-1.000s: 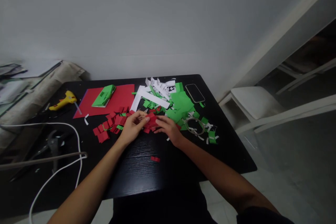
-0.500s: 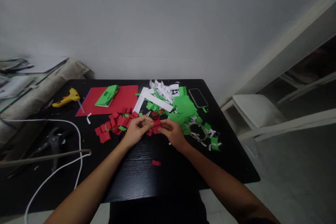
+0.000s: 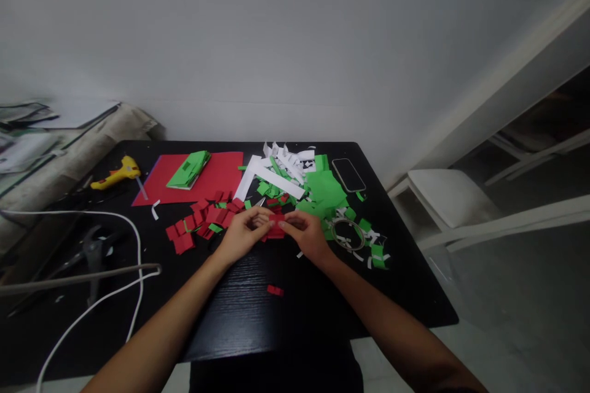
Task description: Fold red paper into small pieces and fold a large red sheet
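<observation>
My left hand (image 3: 244,234) and my right hand (image 3: 308,234) meet over the middle of a black table (image 3: 239,313). Both pinch a small red paper piece (image 3: 275,228) between their fingertips, just above the tabletop. Left of my left hand lies a scatter of several red paper squares (image 3: 196,224). Behind and to the right of my right hand sits a heap of green paper scraps (image 3: 325,187) mixed with white paper strips (image 3: 276,166). One loose red scrap (image 3: 275,290) lies on the table nearer to me.
A red sheet (image 3: 221,172) carries a folded green stack (image 3: 190,168) at the back left. A yellow glue gun (image 3: 115,173), a phone (image 3: 348,174), a tape ring (image 3: 348,234), black pliers (image 3: 92,249) and a white cable (image 3: 133,239) also lie there. A white chair (image 3: 449,196) stands to the right.
Both hands have drawn slightly nearer to me with the red piece, and the right hand's fingers have closed onto it. The camera has tilted a little, shifting the table down in view.
</observation>
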`<control>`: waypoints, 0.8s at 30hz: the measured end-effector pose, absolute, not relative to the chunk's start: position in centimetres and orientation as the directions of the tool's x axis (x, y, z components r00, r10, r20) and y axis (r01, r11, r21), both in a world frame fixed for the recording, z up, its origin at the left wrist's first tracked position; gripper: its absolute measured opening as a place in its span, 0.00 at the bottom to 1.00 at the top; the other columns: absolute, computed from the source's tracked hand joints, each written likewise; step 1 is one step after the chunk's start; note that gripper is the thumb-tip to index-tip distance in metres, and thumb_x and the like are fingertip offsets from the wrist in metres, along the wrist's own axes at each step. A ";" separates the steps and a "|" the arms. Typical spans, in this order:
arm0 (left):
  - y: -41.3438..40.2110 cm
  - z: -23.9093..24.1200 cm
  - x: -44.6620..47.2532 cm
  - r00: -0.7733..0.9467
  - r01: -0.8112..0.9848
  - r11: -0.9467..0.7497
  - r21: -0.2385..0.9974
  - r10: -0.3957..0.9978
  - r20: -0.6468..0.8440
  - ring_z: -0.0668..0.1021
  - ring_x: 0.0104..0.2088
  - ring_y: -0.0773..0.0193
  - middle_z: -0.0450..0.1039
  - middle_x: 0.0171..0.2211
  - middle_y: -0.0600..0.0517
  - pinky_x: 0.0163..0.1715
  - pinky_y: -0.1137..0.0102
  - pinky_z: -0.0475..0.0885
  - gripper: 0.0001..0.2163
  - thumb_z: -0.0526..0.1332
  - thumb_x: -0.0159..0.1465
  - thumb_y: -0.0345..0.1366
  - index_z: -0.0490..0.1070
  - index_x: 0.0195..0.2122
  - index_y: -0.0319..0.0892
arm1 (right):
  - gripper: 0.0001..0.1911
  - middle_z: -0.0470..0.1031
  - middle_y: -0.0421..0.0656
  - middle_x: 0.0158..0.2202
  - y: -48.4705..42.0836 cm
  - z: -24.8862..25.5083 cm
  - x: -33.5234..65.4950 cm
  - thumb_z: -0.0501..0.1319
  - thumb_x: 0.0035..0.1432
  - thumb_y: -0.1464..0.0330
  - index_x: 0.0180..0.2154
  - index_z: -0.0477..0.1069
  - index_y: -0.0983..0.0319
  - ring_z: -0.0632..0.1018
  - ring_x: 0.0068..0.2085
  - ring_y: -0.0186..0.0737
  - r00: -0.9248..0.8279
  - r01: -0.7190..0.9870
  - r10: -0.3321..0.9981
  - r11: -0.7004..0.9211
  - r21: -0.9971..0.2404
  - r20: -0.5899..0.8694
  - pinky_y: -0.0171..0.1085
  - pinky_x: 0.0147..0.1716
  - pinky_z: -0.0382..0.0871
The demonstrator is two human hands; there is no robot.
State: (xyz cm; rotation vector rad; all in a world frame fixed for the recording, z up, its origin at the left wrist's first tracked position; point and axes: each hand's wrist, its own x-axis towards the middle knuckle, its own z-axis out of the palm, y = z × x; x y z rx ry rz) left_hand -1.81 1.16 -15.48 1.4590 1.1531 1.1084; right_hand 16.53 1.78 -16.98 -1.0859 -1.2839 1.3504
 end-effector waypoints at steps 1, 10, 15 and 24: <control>1.2 -15.5 -1.8 0.155 0.139 -0.119 0.983 0.983 0.098 0.79 0.30 0.64 0.78 0.29 0.51 0.34 0.70 0.75 0.14 0.68 0.59 0.45 0.76 0.38 0.40 | 0.09 0.82 0.42 0.31 1.7 -16.9 16.5 0.71 0.50 0.63 0.32 0.78 0.60 0.82 0.34 0.43 -0.158 -0.055 0.987 0.005 -0.998 0.014 0.42 0.39 0.77; 1.1 -15.0 -2.3 0.195 0.169 -0.178 0.969 0.970 0.144 0.77 0.28 0.65 0.80 0.30 0.50 0.30 0.72 0.71 0.07 0.64 0.61 0.37 0.79 0.33 0.40 | 0.03 0.81 0.41 0.31 1.7 -16.4 16.6 0.66 0.52 0.68 0.29 0.80 0.59 0.80 0.34 0.41 -0.165 -0.057 0.985 0.039 -0.998 0.048 0.40 0.39 0.75; 1.2 -15.1 -2.6 0.220 0.182 -0.225 0.957 0.958 0.184 0.79 0.32 0.63 0.81 0.34 0.48 0.32 0.70 0.72 0.07 0.62 0.62 0.35 0.81 0.35 0.40 | 0.05 0.81 0.41 0.31 1.5 -16.5 16.7 0.66 0.53 0.65 0.31 0.79 0.59 0.81 0.33 0.41 -0.169 -0.070 0.985 0.021 -0.997 0.032 0.38 0.37 0.76; 1.1 -14.9 -2.9 0.292 0.231 -0.302 0.925 0.928 0.230 0.81 0.36 0.61 0.80 0.35 0.47 0.38 0.69 0.74 0.08 0.61 0.66 0.37 0.79 0.38 0.40 | 0.09 0.84 0.44 0.34 1.7 -17.2 16.6 0.71 0.52 0.64 0.34 0.80 0.61 0.84 0.37 0.43 -0.174 -0.020 0.983 0.051 -0.999 0.054 0.40 0.41 0.79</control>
